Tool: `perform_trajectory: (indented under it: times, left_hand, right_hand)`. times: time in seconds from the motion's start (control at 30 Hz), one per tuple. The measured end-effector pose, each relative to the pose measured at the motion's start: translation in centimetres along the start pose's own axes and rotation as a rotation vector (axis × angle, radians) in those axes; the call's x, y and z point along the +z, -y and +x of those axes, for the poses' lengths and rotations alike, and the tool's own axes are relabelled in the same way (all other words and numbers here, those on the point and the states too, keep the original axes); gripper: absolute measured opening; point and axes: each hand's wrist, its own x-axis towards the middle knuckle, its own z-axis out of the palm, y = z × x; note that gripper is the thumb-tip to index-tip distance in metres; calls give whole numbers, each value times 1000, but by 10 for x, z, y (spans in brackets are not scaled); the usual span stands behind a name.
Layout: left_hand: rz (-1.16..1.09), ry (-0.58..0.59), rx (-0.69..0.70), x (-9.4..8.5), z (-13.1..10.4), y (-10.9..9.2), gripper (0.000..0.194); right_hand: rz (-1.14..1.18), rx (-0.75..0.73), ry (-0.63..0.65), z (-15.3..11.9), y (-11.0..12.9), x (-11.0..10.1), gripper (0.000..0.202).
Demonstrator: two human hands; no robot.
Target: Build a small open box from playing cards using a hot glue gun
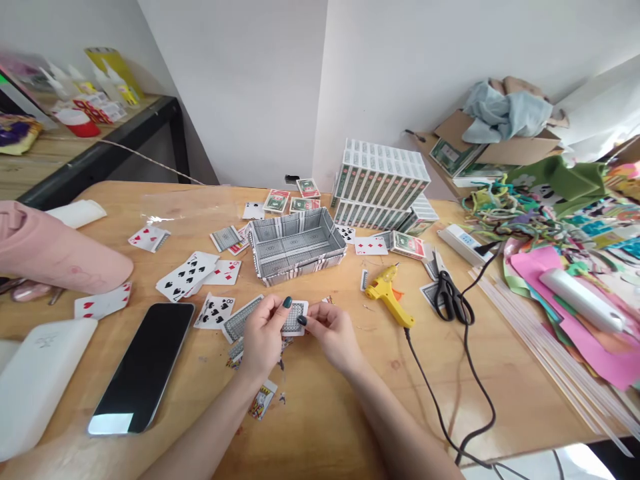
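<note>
Head view: left hand (264, 337) and right hand (334, 332) pinch grey-backed playing card (294, 321), thumbs on top, nearside of card-built box (306, 268). Card backs line its inside; beyond, rightward, cardboard box (525, 148) holds pale-blue cloth (505, 113).

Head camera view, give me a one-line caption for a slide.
Both hands hold a playing card before an open tray made of cards.
</note>
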Motion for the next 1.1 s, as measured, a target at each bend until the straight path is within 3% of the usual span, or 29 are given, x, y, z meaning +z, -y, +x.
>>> perform_trajectory:
  times: [0.2, 0.37, 0.73, 0.93, 1.1]
  left_hand:
    - [270, -73, 201, 0, -2, 0, 26]
    - [392, -54, 297, -1, -4, 3, 22]
    - [392, 5, 247, -3, -2, 5, 23]
    - [536, 81, 438, -3, -4, -5, 38]
    - [523, 121, 415, -3, -7, -8, 43]
  right_hand:
    - [32, -48, -3, -3, -2, 6, 21]
    - [64, -44, -4, -2, -2, 6, 26]
    - [142, -79, -53, -1, 0, 4, 30]
    - [176, -92, -92, -2, 2, -3, 33]
    - [215, -77, -65, -3, 2, -3, 33]
